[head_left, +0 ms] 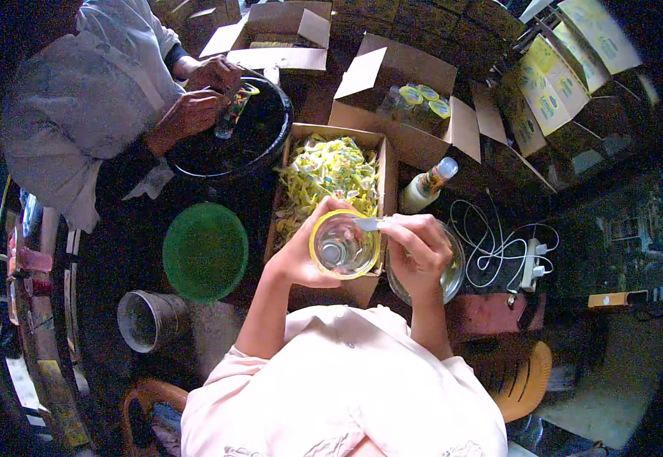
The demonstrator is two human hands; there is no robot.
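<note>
My left hand (295,253) is wrapped round a clear glass (334,257) with a yellow band at its rim. The glass is tilted so that its mouth faces up toward me. Pinched in my right hand (420,247) is a small blade (366,225), its flat end lying at the right side of the yellow rim. Just beyond the glass stands a cardboard box (384,164) heaped with yellow and printed plastic scraps (337,161). Under my right wrist sits a round shallow bowl (457,276), partly hidden. A clear bottle with whitish contents (427,186) stands behind it.
At the far left a co-worker's hands (209,84) hold a printed glass (232,114) over a black tub (284,126). A green basin (206,253) and grey bucket (148,320) stand left. An open carton (423,65) holds glasses. White cables (491,244) run to a power strip (532,265).
</note>
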